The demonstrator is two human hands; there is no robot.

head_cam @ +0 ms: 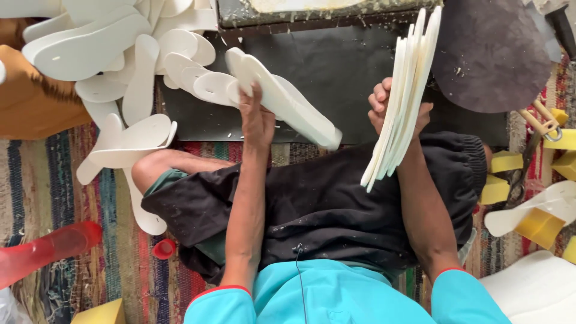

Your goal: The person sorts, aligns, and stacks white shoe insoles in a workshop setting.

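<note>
Blue sleeves sit closest. Left hand point(257, 120) pinches one white sole point(288, 102) off the pile point(120, 54) beside it. Right hand point(390, 108) is closed around a stack point(401, 96), ready for one more.

The white sole cut-outs point(282, 99) under the left hand point(257, 123) look like matt, smooth foam, as does the stack of soles point(401, 96) the right hand point(384, 108) holds. Upper right, a dark sheet point(489, 54) is dull and slightly grainy. The floor rug point(72, 198) is rough woven cloth. Lower left, a red bottle point(45, 249) is glossy, translucent plastic. The yellow blocks point(504, 162) at right seem spongy.
</note>
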